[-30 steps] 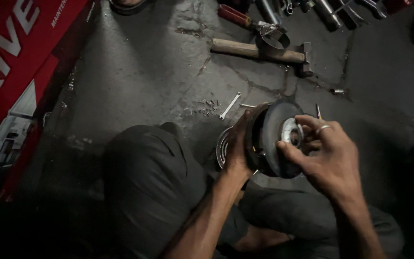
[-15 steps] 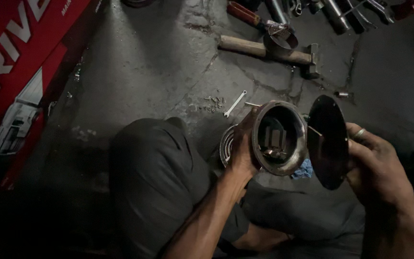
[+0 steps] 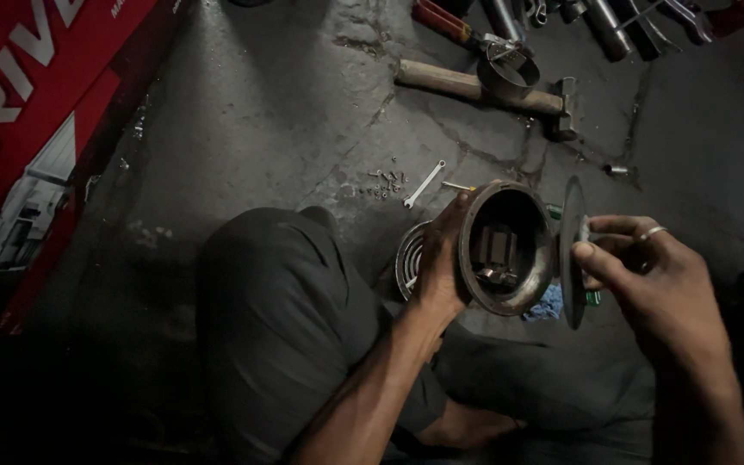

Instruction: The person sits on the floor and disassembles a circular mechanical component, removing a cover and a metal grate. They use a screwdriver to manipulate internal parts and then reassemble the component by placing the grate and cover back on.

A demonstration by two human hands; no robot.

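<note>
My left hand point(image 3: 441, 258) grips the side of a round dark metal housing point(image 3: 508, 248), its open mouth turned toward me with metal parts visible inside. My right hand point(image 3: 647, 275), a ring on one finger, pinches a thin round metal cover plate point(image 3: 573, 250) held edge-on just right of the housing's rim. Behind the housing sits a ribbed round part point(image 3: 408, 258) on the floor. My knee in dark trousers point(image 3: 277, 319) fills the lower middle.
A small wrench point(image 3: 424, 183) and loose screws point(image 3: 387, 182) lie on the concrete floor above the housing. Further up lie a wooden-handled hammer point(image 3: 475, 86), a metal clamp ring point(image 3: 510, 71) and several tools. A red panel point(image 3: 36, 112) stands at left. A blue rag point(image 3: 547, 303) lies below the housing.
My right hand pulled the cover plate off the housing and swung it aside to the right, turning it edge-on; the housing's inside is now exposed. My left hand kept its grip.
</note>
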